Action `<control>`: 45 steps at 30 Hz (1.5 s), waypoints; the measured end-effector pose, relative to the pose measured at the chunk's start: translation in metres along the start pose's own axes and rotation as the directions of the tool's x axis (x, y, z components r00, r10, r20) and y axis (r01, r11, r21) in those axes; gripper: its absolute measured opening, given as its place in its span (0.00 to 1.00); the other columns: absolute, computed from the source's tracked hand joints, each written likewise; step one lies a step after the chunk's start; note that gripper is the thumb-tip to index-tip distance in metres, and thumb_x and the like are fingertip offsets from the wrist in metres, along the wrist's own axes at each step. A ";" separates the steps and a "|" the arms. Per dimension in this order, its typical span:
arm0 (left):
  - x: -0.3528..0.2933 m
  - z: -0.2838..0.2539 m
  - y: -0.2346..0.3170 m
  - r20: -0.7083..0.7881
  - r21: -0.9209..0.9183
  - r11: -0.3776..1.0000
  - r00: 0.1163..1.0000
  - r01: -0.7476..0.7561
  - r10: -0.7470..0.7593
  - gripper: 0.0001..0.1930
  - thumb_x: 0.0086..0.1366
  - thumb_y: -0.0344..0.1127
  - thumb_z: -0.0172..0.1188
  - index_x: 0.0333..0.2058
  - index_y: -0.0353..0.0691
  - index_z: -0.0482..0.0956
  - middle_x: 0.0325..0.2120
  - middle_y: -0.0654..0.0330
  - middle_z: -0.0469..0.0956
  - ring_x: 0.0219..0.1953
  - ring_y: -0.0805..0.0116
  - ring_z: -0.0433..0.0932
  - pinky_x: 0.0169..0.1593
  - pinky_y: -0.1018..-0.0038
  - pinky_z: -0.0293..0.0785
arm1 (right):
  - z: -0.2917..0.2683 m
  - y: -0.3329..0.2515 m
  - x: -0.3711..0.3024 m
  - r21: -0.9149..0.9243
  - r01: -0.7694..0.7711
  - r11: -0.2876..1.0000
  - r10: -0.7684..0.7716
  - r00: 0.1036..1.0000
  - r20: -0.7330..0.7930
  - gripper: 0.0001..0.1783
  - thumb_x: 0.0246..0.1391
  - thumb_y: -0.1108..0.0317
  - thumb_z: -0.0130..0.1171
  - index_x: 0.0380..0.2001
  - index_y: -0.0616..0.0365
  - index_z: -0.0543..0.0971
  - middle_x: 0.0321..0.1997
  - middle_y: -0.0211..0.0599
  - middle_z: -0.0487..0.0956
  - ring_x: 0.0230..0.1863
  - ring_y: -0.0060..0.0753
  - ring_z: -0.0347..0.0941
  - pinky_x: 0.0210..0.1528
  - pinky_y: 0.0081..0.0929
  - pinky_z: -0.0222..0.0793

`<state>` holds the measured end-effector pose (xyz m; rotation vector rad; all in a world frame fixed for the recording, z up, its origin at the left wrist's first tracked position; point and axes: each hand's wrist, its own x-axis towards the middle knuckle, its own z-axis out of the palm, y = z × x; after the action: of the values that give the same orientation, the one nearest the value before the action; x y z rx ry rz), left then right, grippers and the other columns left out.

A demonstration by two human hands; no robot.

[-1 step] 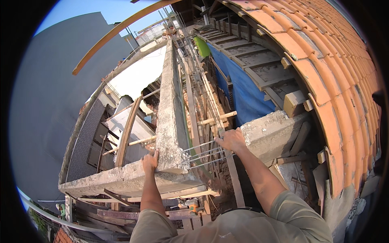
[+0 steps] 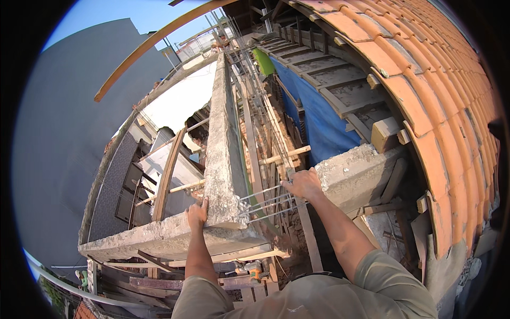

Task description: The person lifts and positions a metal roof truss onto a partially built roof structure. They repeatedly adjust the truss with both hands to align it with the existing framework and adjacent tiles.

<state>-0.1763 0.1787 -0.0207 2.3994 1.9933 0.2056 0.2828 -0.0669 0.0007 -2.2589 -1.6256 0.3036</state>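
Below me a rough concrete beam (image 2: 133, 235) crosses from the left and meets a second concrete beam (image 2: 219, 138) running away from me. At that corner my left hand (image 2: 196, 214) grips the beam's top edge, fingers curled over it. Bare steel rebar (image 2: 268, 201) sticks out of the broken corner across a gap. My right hand (image 2: 304, 184) is closed at the rebar's right end, beside the broken right concrete beam (image 2: 357, 178); its palm side is hidden. An upright wooden plank (image 2: 308, 234) stands just under that hand.
An orange tile roof (image 2: 425, 106) curves along the right. A blue tarp (image 2: 319, 125) hangs beyond the gap. An orange-and-green power tool (image 2: 255, 271) lies on boards below the beam. Long rebar (image 2: 260, 90) and timbers run ahead. At lower left is a person (image 2: 82, 279).
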 end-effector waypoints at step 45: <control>0.008 0.016 -0.015 -0.092 -0.035 0.997 0.994 -0.062 0.059 0.42 0.90 0.65 0.43 0.54 0.29 0.95 0.55 0.28 0.90 0.64 0.29 0.86 0.81 0.38 0.64 | -0.006 -0.002 -0.001 -0.031 -0.005 1.000 0.006 1.000 0.024 0.40 0.79 0.27 0.56 0.54 0.55 0.96 0.55 0.55 0.95 0.64 0.54 0.90 0.76 0.57 0.74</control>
<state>-0.1877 0.1905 -0.0370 2.4722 1.9352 0.3570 0.2827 -0.0676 0.0069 -2.2916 -1.6471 0.3100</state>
